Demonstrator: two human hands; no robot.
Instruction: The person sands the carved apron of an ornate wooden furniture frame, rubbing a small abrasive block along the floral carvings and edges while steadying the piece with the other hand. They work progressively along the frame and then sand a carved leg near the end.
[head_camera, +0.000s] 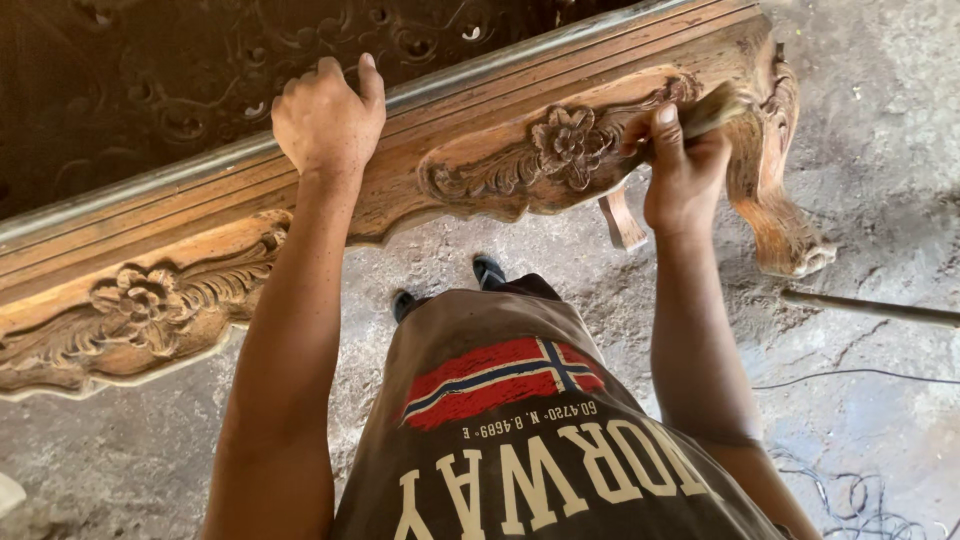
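A long carved wooden furniture frame (470, 170) with flower reliefs runs across the view, standing on curved legs. My left hand (328, 115) grips its upper rail, fingers curled over the edge. My right hand (683, 165) is closed on a brush (712, 110) whose bristles press against the carved apron beside a flower carving (568, 145) near the right leg (775, 190).
Rough grey concrete floor (880, 330) lies below. A thin rod (870, 308) and a dark cable (850, 375) lie at the right. A dark carved panel (180, 90) fills the upper left. My feet (445, 290) stand under the frame.
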